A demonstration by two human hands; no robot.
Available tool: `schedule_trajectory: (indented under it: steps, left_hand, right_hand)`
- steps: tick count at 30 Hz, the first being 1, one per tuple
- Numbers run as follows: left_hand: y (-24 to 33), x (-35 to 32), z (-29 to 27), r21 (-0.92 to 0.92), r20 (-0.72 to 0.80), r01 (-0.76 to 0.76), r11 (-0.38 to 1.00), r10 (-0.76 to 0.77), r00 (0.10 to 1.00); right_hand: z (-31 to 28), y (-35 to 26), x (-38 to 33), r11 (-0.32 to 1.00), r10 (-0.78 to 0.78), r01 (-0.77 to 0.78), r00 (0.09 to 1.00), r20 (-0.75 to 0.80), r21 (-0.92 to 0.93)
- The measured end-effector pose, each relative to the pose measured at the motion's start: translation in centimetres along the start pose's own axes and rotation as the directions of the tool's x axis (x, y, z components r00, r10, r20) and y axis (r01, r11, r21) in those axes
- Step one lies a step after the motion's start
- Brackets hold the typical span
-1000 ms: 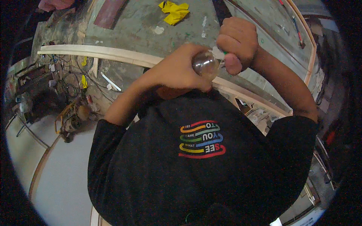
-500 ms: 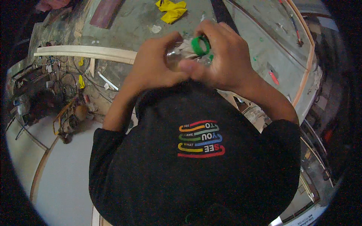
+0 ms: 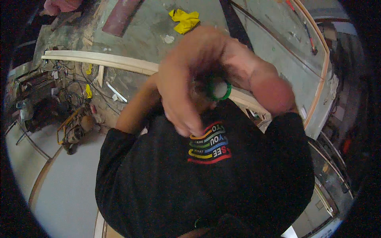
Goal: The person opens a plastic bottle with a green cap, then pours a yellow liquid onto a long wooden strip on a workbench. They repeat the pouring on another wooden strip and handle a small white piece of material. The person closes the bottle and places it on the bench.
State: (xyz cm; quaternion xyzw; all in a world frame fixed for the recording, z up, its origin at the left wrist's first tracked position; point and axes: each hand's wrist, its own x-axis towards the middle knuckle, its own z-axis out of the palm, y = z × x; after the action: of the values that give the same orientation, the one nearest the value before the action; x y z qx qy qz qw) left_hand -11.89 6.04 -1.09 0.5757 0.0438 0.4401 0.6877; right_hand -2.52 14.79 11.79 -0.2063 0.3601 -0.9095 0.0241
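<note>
The right hand [image 3: 226, 75] is nearest the camera, large and blurred, arched wide with the fingers on the left and what looks like the thumb on the right, well apart; nothing shows in its grasp. Beyond it, in the gap under the arch, is the bottle [image 3: 221, 90], seen as a green ring around a pale centre, in front of the chest. Whether the right hand touches it I cannot tell. The left forearm [image 3: 139, 104] runs up behind the right hand; the left hand [image 3: 204, 104] is mostly hidden close to the bottle, and its grip cannot be told. The black shirt [image 3: 198, 186] bears a multicoloured print.

Below left of the person is a pale grey board [image 3: 71, 184]. Farther out, a machine [image 3: 76, 129] with a yellow handle sits near tangled cables [image 3: 75, 81], a white strip [image 3: 116, 92] and yellow scraps [image 3: 88, 91]. A long timber [image 3: 99, 58] crosses the grey-green floor [image 3: 274, 59], which is stained with pale spots.

Toward the far side lie a yellow cloth [image 3: 185, 21], a white scrap [image 3: 169, 39] just below it, and a maroon board [image 3: 121, 18] to its left. A dark strip [image 3: 236, 23] lies to the cloth's right, and a slim wooden edging [image 3: 324, 75] bounds the floor's right side.

The bottle's body is hidden, and its contents cannot be made out.
</note>
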Motion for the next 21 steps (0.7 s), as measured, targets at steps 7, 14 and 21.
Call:
schedule_trajectory:
  steps: [7, 14, 21]
  left_hand:
    - [-2.7, -3.0, 0.9, -0.252, -0.034, 0.116, 0.961, -0.129, 0.991]
    - [1.6, -1.0, 5.8, 0.227, -0.728, 0.237, 0.944, 0.003, 0.685]
    - [4.5, -1.3, 3.7, -0.023, -0.546, 0.287, 0.958, -0.252, 0.799]
  right_hand:
    - [1.0, 1.0, -1.4, 0.942, 0.109, -0.218, 0.919, -0.380, -0.257]
    - [3.2, 2.3, -2.3, 0.858, -0.300, -0.240, 0.484, -0.822, -0.454]
    - [2.3, 0.5, -2.3, 0.967, -0.084, -0.081, 0.792, -0.604, -0.241]
